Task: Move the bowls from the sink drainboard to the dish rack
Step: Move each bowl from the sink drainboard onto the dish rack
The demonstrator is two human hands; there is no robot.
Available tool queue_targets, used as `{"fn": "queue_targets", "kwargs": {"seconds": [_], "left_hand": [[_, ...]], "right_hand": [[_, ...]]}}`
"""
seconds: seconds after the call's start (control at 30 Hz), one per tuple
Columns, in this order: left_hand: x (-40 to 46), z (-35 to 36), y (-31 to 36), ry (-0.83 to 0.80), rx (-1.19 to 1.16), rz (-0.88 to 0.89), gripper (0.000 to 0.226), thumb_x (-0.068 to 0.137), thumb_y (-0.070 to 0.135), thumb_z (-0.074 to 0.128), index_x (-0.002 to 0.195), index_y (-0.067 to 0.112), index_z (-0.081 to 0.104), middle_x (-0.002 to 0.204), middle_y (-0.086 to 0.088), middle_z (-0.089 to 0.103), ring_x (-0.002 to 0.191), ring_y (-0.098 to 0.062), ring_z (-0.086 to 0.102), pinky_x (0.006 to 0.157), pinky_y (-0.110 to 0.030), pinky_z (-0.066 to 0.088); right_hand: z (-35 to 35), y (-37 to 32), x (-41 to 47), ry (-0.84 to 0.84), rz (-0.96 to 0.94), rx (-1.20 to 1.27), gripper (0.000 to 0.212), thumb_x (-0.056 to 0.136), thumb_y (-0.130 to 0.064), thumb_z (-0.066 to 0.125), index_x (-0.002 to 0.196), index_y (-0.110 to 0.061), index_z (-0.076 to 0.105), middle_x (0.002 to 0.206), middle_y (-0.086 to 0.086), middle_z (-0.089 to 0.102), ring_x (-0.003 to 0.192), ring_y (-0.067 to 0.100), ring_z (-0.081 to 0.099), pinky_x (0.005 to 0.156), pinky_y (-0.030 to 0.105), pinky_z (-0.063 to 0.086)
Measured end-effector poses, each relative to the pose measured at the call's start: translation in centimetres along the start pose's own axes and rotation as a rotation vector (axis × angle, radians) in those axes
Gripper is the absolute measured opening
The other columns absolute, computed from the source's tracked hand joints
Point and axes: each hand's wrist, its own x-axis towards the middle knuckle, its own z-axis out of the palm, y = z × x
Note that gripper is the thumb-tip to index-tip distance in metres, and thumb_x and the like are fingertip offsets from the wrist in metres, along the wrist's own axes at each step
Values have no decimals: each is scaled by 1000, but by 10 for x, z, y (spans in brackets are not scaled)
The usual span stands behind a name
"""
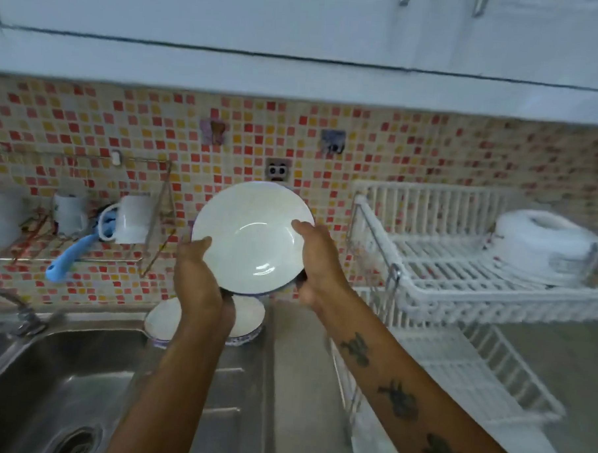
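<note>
A white bowl [252,236] with a blue rim is held up in front of the tiled wall, its inside tilted toward me. My left hand [197,280] grips its lower left edge and my right hand [318,261] grips its right edge. Below, more white bowls [165,319] with blue patterned sides stand on the steel drainboard [284,379], partly hidden by my left wrist. The white two-tier dish rack [459,288] stands to the right, with upside-down white bowls [543,247] on its top tier.
A steel sink basin [61,387] and faucet [23,313] lie at lower left. A wall rack holds a white mug [133,219], cups and a blue-handled utensil [70,257]. White cabinets [299,27] hang overhead.
</note>
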Motion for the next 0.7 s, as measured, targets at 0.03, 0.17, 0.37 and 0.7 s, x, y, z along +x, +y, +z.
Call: {"fn": "queue_targets", "kwargs": {"seconds": [0.03, 0.17, 0.37, 0.7], "left_hand": [[-13, 21, 0, -39, -17, -2, 17, 94, 20, 51, 102, 34, 58, 99, 7, 65, 93, -20, 62, 80, -39, 56], [-63, 87, -15, -175, -23, -35, 18, 97, 26, 46, 109, 27, 60, 97, 7, 66, 90, -19, 63, 81, -37, 55], [-99, 151, -43, -552, 50, -290, 45, 95, 44, 33, 118, 27, 68, 127, -5, 68, 114, -34, 63, 98, -56, 49], [-77, 217, -70, -837, 441, -581, 61, 83, 62, 55, 129, 22, 57, 132, -17, 55, 116, -45, 55, 85, -65, 52]], "right_hand": [[-17, -18, -9, 10, -42, 10, 16, 94, -28, 48, 109, -23, 49, 123, 11, 57, 109, 33, 58, 86, 49, 52], [-84, -67, -40, 47, -146, 62, 34, 94, -27, 49, 126, -16, 46, 126, 12, 58, 101, 30, 58, 79, 43, 51], [-177, -101, -64, 180, -217, 171, 33, 92, -21, 52, 124, -16, 52, 122, 11, 62, 100, 31, 60, 81, 44, 52], [-272, -126, -28, 84, -244, -100, 41, 95, -45, 44, 134, -31, 46, 134, 4, 54, 116, 31, 55, 96, 54, 50]]}}
